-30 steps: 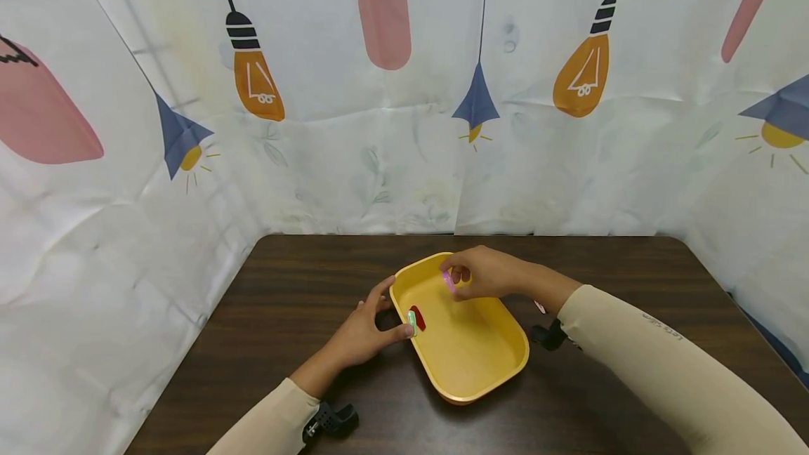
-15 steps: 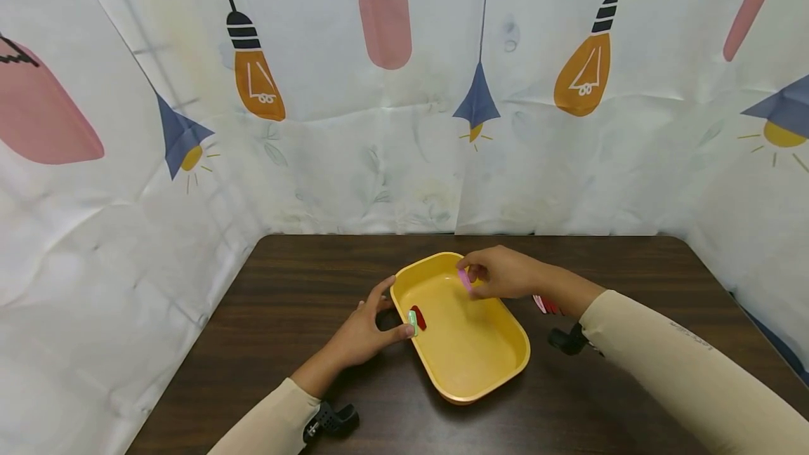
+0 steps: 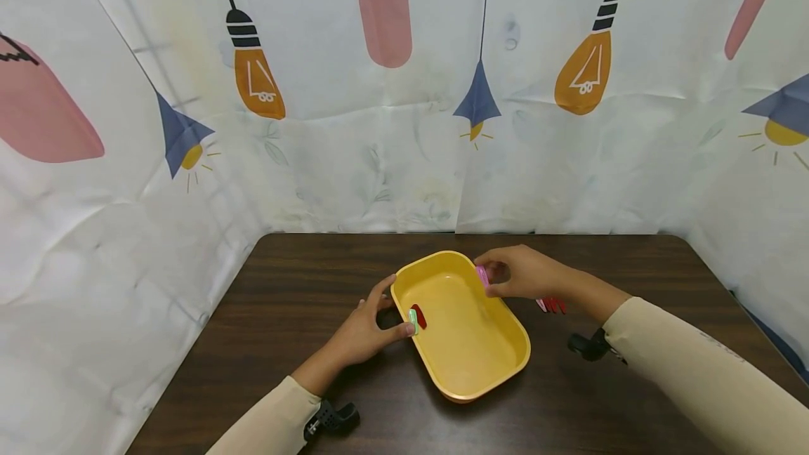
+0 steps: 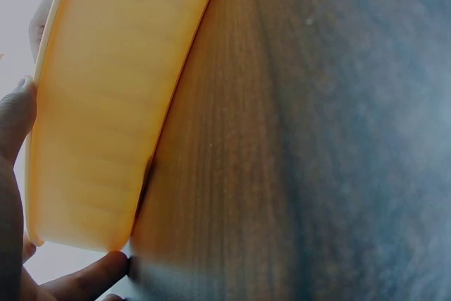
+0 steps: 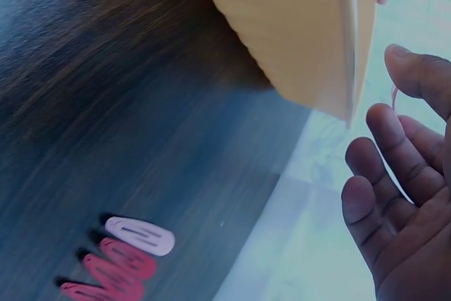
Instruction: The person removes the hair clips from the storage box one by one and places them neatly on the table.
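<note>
My left hand (image 3: 363,328) holds the yellow plastic tray (image 3: 468,371) by its left side, thumb at the rim and fingers along the outside. Beside that thumb, a green hair clip (image 3: 413,321) and a red hair clip (image 3: 420,317) sit at the tray's left side. My right hand (image 3: 521,274) pinches a pink hair clip (image 3: 483,276) between thumb and forefinger, right at the tray's upper right rim. Only a thin edge of this clip shows in the right wrist view, where the other fingers are loosely bent.
Right of the tray, a pale pink hair clip (image 5: 144,236) and several red hair clips (image 5: 127,257) lie in a row on the dark wooden table (image 3: 316,265). A white printed curtain (image 3: 354,160) hangs behind the table and along its sides.
My right hand has moved right with the pink hair clip, from over the tray to its right rim. The red clips on the table have come into sight. My left hand stays put.
</note>
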Motion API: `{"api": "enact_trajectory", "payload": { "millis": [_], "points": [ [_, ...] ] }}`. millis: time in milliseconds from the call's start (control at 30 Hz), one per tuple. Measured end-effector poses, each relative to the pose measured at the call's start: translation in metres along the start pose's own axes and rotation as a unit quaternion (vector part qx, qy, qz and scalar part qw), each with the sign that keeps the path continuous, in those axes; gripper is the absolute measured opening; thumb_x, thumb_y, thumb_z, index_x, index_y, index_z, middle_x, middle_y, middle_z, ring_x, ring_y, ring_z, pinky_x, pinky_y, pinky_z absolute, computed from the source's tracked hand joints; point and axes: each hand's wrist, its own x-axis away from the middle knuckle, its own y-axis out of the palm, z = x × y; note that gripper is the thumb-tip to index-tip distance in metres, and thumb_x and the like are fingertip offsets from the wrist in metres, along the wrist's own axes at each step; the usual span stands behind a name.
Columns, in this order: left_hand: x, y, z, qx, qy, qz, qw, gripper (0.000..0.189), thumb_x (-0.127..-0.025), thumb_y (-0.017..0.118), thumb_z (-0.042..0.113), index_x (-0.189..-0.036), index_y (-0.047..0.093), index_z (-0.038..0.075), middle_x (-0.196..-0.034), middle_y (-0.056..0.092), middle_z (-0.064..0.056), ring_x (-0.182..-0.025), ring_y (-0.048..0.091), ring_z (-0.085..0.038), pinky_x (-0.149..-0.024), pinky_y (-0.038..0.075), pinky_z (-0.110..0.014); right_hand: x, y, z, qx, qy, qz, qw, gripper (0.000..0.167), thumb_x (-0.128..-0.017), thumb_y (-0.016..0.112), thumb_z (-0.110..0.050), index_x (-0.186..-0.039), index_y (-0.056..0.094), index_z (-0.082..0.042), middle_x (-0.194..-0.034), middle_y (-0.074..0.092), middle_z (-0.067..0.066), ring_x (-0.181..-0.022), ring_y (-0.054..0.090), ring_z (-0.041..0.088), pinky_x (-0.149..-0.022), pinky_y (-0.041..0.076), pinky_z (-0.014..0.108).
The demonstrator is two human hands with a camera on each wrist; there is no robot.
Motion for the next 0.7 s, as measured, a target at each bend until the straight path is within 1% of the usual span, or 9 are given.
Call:
{"api": "enact_trajectory", "payload": {
  "millis": [100, 233, 333, 400, 533, 700],
  "points": [
    [0.0, 0.0, 0.0, 0.001, 0.0, -0.001, 1.0, 0.1, -0.086, 0.077, 0.059, -0.164, 0.019, 0.035, -0.144, 0.058, -0.01, -0.147, 0.029, -0.048, -0.115, 0.013, -0.071, 0.005, -0.001, 0.005, -0.004, 0.002, 0.004, 1.0, 0.055, -0.09, 0.083, -0.027, -0.138, 0.064, -0.008, -0.104, 0.066, -0.01, -0.099, 0.064, 0.011, -0.089, 0.055, 0.039],
    [0.0, -0.001, 0.0, -0.002, -0.004, -0.001, 1.0, 0.1, -0.086, 0.077, 0.06, -0.164, 0.019, 0.037, -0.145, 0.058, -0.01, -0.148, 0.024, -0.051, -0.113, 0.016, -0.073, 0.012, -0.001, 0.012, -0.005, 0.003, 0.01, 0.9999, 0.058, -0.088, 0.084, -0.029, -0.138, 0.063, -0.007, -0.104, 0.065, -0.01, -0.099, 0.063, 0.012, -0.089, 0.055, 0.04],
    [0.0, -0.001, 0.0, -0.004, -0.005, -0.001, 1.0, 0.1, -0.086, 0.077, 0.06, -0.164, 0.019, 0.037, -0.145, 0.058, -0.01, -0.147, 0.025, -0.051, -0.112, 0.018, -0.073, 0.017, -0.001, 0.017, -0.003, 0.001, 0.017, 0.9999, 0.06, -0.087, 0.085, -0.032, -0.138, 0.063, -0.008, -0.105, 0.066, -0.01, -0.099, 0.063, 0.013, -0.089, 0.055, 0.043],
    [0.0, -0.001, -0.001, -0.005, -0.004, -0.001, 1.0, 0.1, -0.086, 0.077, 0.06, -0.164, 0.019, 0.036, -0.145, 0.058, -0.01, -0.147, 0.027, -0.05, -0.112, 0.019, -0.072, 0.021, -0.002, 0.019, -0.006, 0.008, 0.021, 0.9997, 0.06, -0.087, 0.085, -0.033, -0.138, 0.063, -0.01, -0.106, 0.066, -0.01, -0.1, 0.062, 0.014, -0.09, 0.054, 0.046],
    [0.0, 0.0, 0.0, -0.007, -0.007, 0.0, 1.0, 0.1, -0.086, 0.077, 0.06, -0.164, 0.019, 0.036, -0.145, 0.058, -0.009, -0.146, 0.027, -0.051, -0.11, 0.022, -0.073, 0.029, -0.004, 0.022, -0.015, 0.034, 0.027, 0.9989, 0.059, -0.088, 0.084, -0.033, -0.14, 0.063, -0.012, -0.107, 0.066, -0.01, -0.102, 0.062, 0.015, -0.091, 0.053, 0.047],
    [0.001, 0.0, 0.001, -0.007, -0.01, 0.0, 0.9999, 0.1, -0.085, 0.077, 0.061, -0.163, 0.019, 0.037, -0.145, 0.058, -0.009, -0.147, 0.025, -0.052, -0.11, 0.021, -0.074, 0.038, -0.006, 0.026, -0.013, 0.052, 0.033, 0.998, 0.059, -0.089, 0.082, -0.033, -0.141, 0.062, -0.011, -0.108, 0.067, -0.008, -0.103, 0.063, 0.018, -0.092, 0.053, 0.049]
  ]
}}
